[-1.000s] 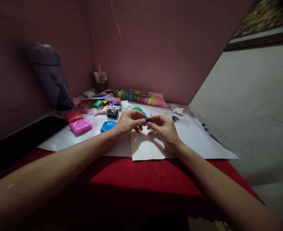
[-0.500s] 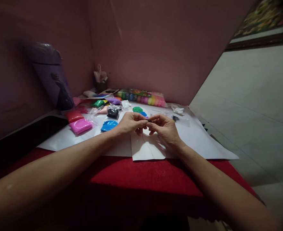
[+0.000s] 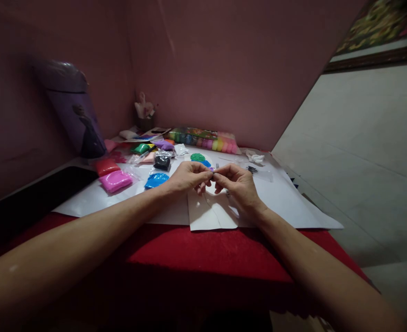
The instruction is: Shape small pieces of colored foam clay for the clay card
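Fingertip to fingertip, my left hand (image 3: pixel 188 176) and my right hand (image 3: pixel 239 184) pinch a tiny piece of black clay (image 3: pixel 212 174), mostly covered by the fingers. Both hands are closed on it, just above a white sheet of card (image 3: pixel 212 219) with a thin drawn line. On the card's far part, green clay (image 3: pixel 197 157) and blue clay (image 3: pixel 206 163) show beyond my fingers. A bit of purple is partly hidden behind my fingertips. Small black pieces (image 3: pixel 252 169) lie on the paper to the right of my right hand.
Bagged clay lies at left: pink (image 3: pixel 116 181), red (image 3: pixel 107 167), blue (image 3: pixel 156 180) and black (image 3: pixel 162 161). A long pack of coloured clay (image 3: pixel 203 139) rests by the wall. A crumpled white tissue (image 3: pixel 255 157) sits back right; a purple bag (image 3: pixel 72 108) stands at left.
My fingertips have shifted slightly around the black clay, and less of it shows between them. Both arms stay in nearly the same place.
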Available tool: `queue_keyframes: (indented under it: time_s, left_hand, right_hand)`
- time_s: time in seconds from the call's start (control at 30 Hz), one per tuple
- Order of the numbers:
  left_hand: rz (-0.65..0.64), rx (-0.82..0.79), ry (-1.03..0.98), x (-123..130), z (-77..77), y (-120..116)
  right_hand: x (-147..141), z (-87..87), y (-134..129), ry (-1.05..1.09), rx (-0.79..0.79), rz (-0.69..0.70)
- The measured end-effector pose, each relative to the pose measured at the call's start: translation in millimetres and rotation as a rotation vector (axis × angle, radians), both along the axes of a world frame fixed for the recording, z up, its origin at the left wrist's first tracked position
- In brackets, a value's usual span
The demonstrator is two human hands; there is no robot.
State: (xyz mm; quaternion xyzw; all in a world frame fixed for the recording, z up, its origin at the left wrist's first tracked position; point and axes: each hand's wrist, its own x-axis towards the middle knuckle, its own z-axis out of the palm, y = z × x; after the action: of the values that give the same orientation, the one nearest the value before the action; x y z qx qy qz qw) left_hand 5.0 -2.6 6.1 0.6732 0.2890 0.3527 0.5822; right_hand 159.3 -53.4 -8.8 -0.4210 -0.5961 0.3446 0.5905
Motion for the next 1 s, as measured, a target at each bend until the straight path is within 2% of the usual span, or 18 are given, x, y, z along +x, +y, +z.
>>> queue_keyframes:
  time_s: [0.17, 0.33, 0.43, 0.67, 0.83, 1.0]
  left_hand:
    - [0.051, -0.016, 0.026, 4.1, 1.7, -2.9]
    - [0.178, -0.031, -0.017, 4.4, 3.4, -2.7]
    - [0.205, -0.027, -0.058, 1.2, 4.1, -2.5]
    - [0.064, -0.038, -0.141, -2.7, -1.9, -0.2]
    - [0.063, -0.05, -0.151, -1.9, -5.6, 1.8]
    - [0.03, -0.05, -0.095, -2.3, -2.3, 0.0]
  right_hand:
    - [-1.9, 1.0, 0.4, 0.034, -0.03, -0.044]
    - [-0.1, -2.0, 5.2, 0.113, -0.053, -0.145]
    - [2.1, -2.7, 6.3, 0.132, -0.054, -0.18]
    - [3.9, -4.4, 6.1, 0.1, -0.051, -0.104]
    - [3.1, -4.1, 5.4, 0.094, -0.028, -0.028]
    - [2.3, -4.0, 3.5, 0.053, -0.032, 0.038]
